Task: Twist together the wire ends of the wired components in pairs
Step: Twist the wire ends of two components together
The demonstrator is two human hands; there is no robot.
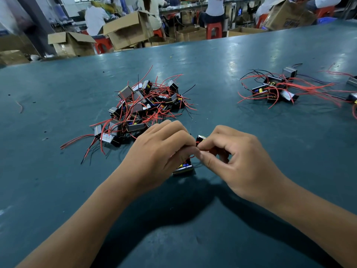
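Observation:
My left hand (162, 151) and my right hand (233, 161) meet fingertip to fingertip over the green table, both pinching thin red wire ends (193, 156) between thumb and forefinger. One small black wired component (183, 168) lies on the table under my left fingers. A second component (201, 139) shows just behind my right fingertips. Most of both components and their wires is hidden by my fingers. A heap of loose wired components (143, 105) with red and black leads lies just beyond my left hand.
A smaller cluster of components (274, 88) with long red wires sits at the right, with more at the right edge (352, 82). A stray wire scrap (20, 107) lies far left. Beyond the table's far edge (173, 44) are cardboard boxes, red stools and seated people.

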